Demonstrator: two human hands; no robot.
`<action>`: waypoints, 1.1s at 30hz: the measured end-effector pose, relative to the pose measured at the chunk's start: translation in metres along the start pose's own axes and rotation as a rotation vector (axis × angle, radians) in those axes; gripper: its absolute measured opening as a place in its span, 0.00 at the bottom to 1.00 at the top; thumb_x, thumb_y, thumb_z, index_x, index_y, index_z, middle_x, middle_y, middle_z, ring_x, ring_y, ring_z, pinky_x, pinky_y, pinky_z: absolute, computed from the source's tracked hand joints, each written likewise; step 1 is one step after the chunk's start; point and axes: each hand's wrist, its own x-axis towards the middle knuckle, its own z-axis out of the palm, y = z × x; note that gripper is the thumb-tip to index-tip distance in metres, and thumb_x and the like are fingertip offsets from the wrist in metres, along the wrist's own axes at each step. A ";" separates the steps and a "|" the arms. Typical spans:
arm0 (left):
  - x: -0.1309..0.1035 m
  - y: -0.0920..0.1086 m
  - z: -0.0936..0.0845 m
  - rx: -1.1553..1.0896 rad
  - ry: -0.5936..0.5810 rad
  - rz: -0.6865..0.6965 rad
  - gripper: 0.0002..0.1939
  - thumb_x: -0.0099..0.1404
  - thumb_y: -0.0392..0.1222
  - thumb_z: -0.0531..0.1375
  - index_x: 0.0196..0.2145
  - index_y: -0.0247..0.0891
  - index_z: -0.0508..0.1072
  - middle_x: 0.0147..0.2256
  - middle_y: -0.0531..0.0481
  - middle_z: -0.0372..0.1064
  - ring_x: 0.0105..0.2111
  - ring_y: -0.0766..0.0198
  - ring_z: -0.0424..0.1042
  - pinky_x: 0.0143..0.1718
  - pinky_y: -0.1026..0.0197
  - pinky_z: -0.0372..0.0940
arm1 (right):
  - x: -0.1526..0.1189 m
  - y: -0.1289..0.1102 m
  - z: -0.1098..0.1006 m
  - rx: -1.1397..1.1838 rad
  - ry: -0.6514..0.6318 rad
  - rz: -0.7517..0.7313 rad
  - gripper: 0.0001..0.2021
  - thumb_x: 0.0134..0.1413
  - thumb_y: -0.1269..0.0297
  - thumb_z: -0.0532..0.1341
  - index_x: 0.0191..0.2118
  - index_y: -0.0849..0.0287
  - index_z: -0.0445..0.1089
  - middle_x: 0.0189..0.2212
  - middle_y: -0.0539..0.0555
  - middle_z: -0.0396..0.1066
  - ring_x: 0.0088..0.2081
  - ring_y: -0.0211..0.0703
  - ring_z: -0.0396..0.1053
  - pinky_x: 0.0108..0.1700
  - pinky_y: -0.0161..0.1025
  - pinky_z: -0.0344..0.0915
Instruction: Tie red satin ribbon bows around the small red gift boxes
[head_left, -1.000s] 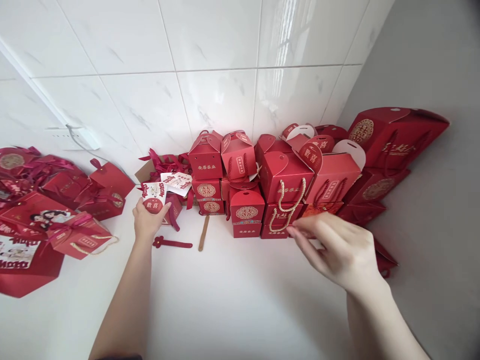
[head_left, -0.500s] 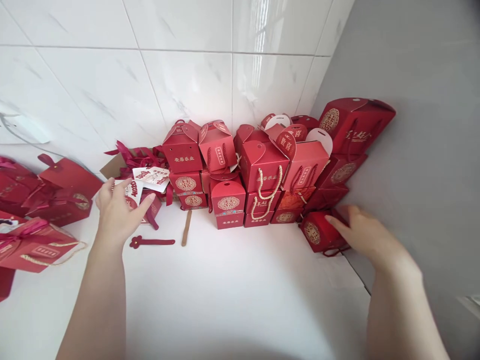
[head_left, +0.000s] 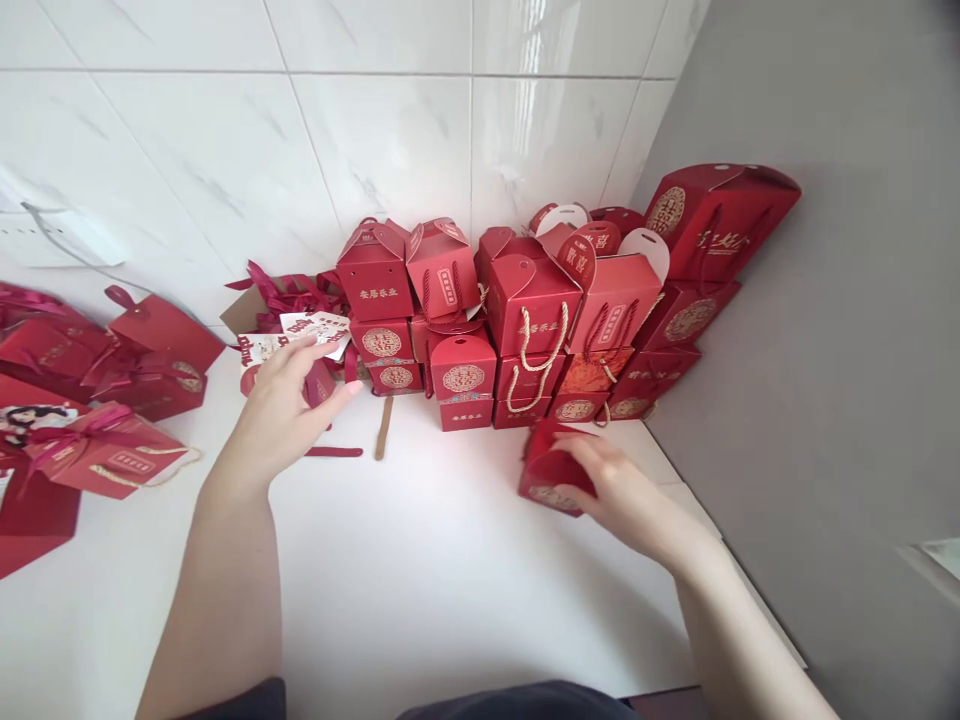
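Note:
My right hand [head_left: 611,490] grips a small red gift box [head_left: 546,465] with a gold round emblem, in front of the stacked boxes. The box is tilted, and part of it is hidden behind my fingers. My left hand [head_left: 281,420] hovers with fingers apart over the white surface, holding nothing. Just beyond it lie white printed cards [head_left: 319,325], a small red box partly covered by the hand, and dark red ribbons [head_left: 285,295]. A dark red strap [head_left: 335,452] and a brown strip [head_left: 384,428] lie on the surface beside that hand.
Red gift boxes [head_left: 531,295] stand stacked against the white tiled wall [head_left: 382,130]. More red boxes with ribbons [head_left: 120,450] sit at the left. A grey panel [head_left: 825,330] bounds the right side. A socket with a cable [head_left: 56,235] is on the wall at left.
My right hand has brought the red gift box left and away from the grey panel, toward the middle of the surface. My left hand has shifted right, still open.

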 end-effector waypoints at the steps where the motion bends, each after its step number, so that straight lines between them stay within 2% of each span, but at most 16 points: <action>1: -0.002 0.005 -0.002 -0.021 -0.027 0.013 0.26 0.62 0.55 0.60 0.57 0.49 0.67 0.60 0.52 0.60 0.60 0.49 0.61 0.59 0.45 0.60 | 0.002 -0.010 0.001 0.042 0.012 -0.117 0.12 0.59 0.67 0.61 0.49 0.57 0.66 0.54 0.60 0.68 0.54 0.50 0.67 0.53 0.47 0.66; 4: -0.010 0.019 -0.004 -0.112 -0.171 0.005 0.23 0.63 0.56 0.59 0.55 0.52 0.69 0.55 0.55 0.67 0.51 0.52 0.70 0.49 0.52 0.69 | 0.012 -0.032 0.005 0.041 0.036 -0.330 0.08 0.61 0.74 0.58 0.42 0.55 0.70 0.52 0.56 0.69 0.53 0.47 0.66 0.53 0.45 0.65; 7: -0.020 0.029 0.006 -0.186 -0.390 0.070 0.26 0.59 0.59 0.61 0.55 0.54 0.70 0.54 0.53 0.70 0.47 0.51 0.73 0.41 0.56 0.71 | 0.028 -0.042 0.009 -0.067 0.027 -0.437 0.08 0.62 0.75 0.56 0.37 0.58 0.70 0.40 0.55 0.72 0.41 0.43 0.68 0.43 0.40 0.64; 9: -0.027 0.035 0.020 -0.198 -0.521 0.167 0.30 0.56 0.60 0.64 0.56 0.55 0.69 0.55 0.51 0.69 0.50 0.50 0.72 0.41 0.55 0.71 | 0.039 -0.047 0.012 -0.153 0.030 -0.497 0.08 0.62 0.76 0.55 0.35 0.59 0.69 0.34 0.53 0.71 0.36 0.42 0.67 0.38 0.39 0.61; 11: -0.033 0.041 0.037 -0.166 -0.575 0.222 0.29 0.57 0.59 0.63 0.55 0.52 0.70 0.53 0.49 0.71 0.50 0.49 0.73 0.44 0.53 0.70 | 0.049 -0.052 0.014 -0.216 0.020 -0.556 0.09 0.63 0.76 0.54 0.33 0.60 0.68 0.33 0.53 0.70 0.34 0.41 0.65 0.36 0.38 0.59; 13: -0.036 0.044 0.052 -0.118 -0.532 0.209 0.22 0.63 0.55 0.58 0.52 0.48 0.73 0.50 0.46 0.73 0.48 0.49 0.73 0.45 0.52 0.69 | 0.059 -0.060 0.014 -0.257 -0.009 -0.612 0.09 0.63 0.76 0.54 0.32 0.60 0.67 0.32 0.52 0.69 0.33 0.41 0.64 0.34 0.38 0.57; 16: -0.032 0.043 0.064 -0.031 -0.465 0.161 0.15 0.66 0.48 0.55 0.45 0.44 0.77 0.41 0.44 0.77 0.41 0.50 0.76 0.38 0.53 0.67 | 0.070 -0.074 0.012 -0.284 -0.038 -0.654 0.10 0.63 0.78 0.53 0.31 0.61 0.66 0.32 0.53 0.68 0.32 0.41 0.63 0.31 0.37 0.54; 19: -0.022 0.033 0.059 -0.016 -0.473 0.118 0.14 0.67 0.49 0.54 0.35 0.44 0.78 0.31 0.46 0.76 0.31 0.55 0.74 0.31 0.58 0.62 | 0.075 -0.088 0.011 -0.231 -0.090 -0.685 0.11 0.64 0.77 0.53 0.31 0.61 0.67 0.31 0.53 0.67 0.32 0.40 0.62 0.29 0.38 0.52; 22: -0.014 0.021 0.047 -0.053 -0.539 0.039 0.20 0.69 0.52 0.49 0.28 0.41 0.74 0.25 0.50 0.71 0.26 0.61 0.70 0.26 0.61 0.57 | 0.077 -0.095 0.014 -0.014 -0.255 -0.694 0.08 0.65 0.70 0.55 0.34 0.60 0.69 0.32 0.51 0.68 0.32 0.38 0.64 0.29 0.36 0.52; 24: -0.011 0.017 0.040 -0.057 -0.545 -0.027 0.18 0.67 0.54 0.53 0.27 0.40 0.70 0.24 0.53 0.69 0.25 0.63 0.67 0.25 0.63 0.55 | 0.077 -0.094 0.017 0.154 -0.396 -0.674 0.07 0.63 0.62 0.59 0.36 0.59 0.70 0.33 0.51 0.69 0.31 0.37 0.65 0.29 0.35 0.54; 26: -0.011 0.018 0.038 -0.032 -0.488 -0.086 0.14 0.62 0.53 0.58 0.28 0.40 0.66 0.25 0.55 0.68 0.24 0.65 0.65 0.24 0.64 0.53 | 0.079 -0.091 0.021 0.278 -0.497 -0.664 0.11 0.63 0.57 0.58 0.38 0.59 0.70 0.35 0.52 0.70 0.31 0.36 0.65 0.30 0.34 0.57; 29: -0.015 0.027 0.041 -0.014 -0.436 -0.094 0.13 0.61 0.50 0.59 0.27 0.40 0.61 0.22 0.57 0.64 0.21 0.66 0.61 0.23 0.64 0.50 | 0.084 -0.087 0.029 0.323 -0.488 -0.637 0.10 0.68 0.64 0.52 0.42 0.59 0.69 0.38 0.53 0.70 0.33 0.37 0.67 0.33 0.34 0.60; 31: -0.018 0.034 0.043 -0.041 -0.490 -0.030 0.12 0.62 0.45 0.58 0.26 0.40 0.60 0.22 0.57 0.63 0.21 0.66 0.61 0.23 0.64 0.50 | 0.088 -0.086 0.035 0.201 -0.427 -0.602 0.09 0.67 0.69 0.51 0.42 0.59 0.69 0.40 0.54 0.70 0.34 0.38 0.68 0.32 0.35 0.60; 33: -0.021 0.040 0.041 -0.044 -0.558 0.045 0.08 0.61 0.39 0.57 0.25 0.40 0.61 0.22 0.57 0.65 0.22 0.66 0.62 0.25 0.64 0.51 | 0.091 -0.086 0.042 0.037 -0.381 -0.578 0.08 0.66 0.71 0.52 0.40 0.60 0.69 0.40 0.54 0.71 0.34 0.39 0.69 0.30 0.36 0.59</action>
